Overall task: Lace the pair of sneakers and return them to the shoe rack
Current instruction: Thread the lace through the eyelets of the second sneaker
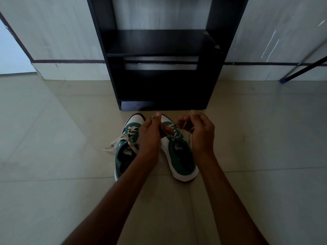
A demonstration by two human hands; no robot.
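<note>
Two green-and-white sneakers stand side by side on the floor, toes toward the rack. The left sneaker [124, 152] has white laces [120, 140] threaded, their ends trailing loose to the left. Over the right sneaker [180, 156], my left hand [150, 137] pinches one end of its lace, and my right hand [200, 133] holds the other end [184, 127] pulled up from the eyelets. The black shoe rack [159, 43] stands straight ahead against the wall, its shelves bare.
Pale floor tiles [53, 138] spread all around the shoes. A dark pole with a blue tip [283, 80] leans against the wall at the right. The wall has a dark stripe above a white skirting [70, 71].
</note>
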